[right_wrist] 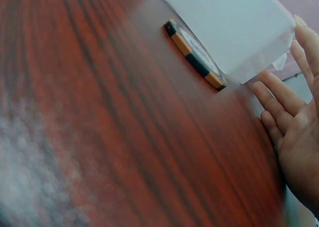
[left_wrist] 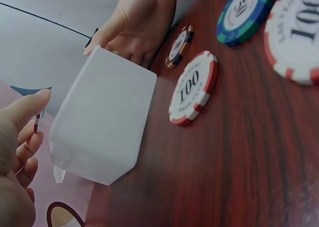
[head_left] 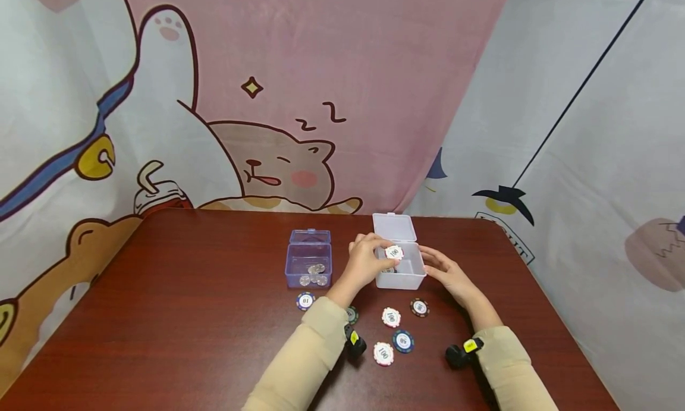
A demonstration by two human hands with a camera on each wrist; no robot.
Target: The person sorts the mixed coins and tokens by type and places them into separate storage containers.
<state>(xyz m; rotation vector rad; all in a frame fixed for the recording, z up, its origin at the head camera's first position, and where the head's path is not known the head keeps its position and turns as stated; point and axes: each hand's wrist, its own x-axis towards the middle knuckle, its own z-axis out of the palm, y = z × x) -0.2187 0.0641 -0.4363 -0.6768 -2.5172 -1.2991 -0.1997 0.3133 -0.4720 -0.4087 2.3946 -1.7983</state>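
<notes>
My left hand (head_left: 368, 257) pinches a white poker chip (head_left: 394, 253) marked 100 between thumb and fingers, just over the white plastic box (head_left: 401, 281). The box stands with its lid (head_left: 394, 227) tipped back. Inside it, partly hidden by the left hand, lies another chip (head_left: 388, 270). My right hand (head_left: 449, 276) is at the box's right side, its fingers extended and touching the wall. In the left wrist view the pinched chip (left_wrist: 41, 118) shows edge-on beside the box (left_wrist: 104, 112).
Left of the white box stands an open blue-tinted box (head_left: 308, 261) holding several silver coins (head_left: 316, 274). Loose chips lie nearer me: a blue 10 chip (head_left: 305, 301), a green chip (head_left: 351, 314), white 100 chips (head_left: 391, 317), a blue 50 chip (head_left: 403, 341) and a black-orange chip (head_left: 420, 307).
</notes>
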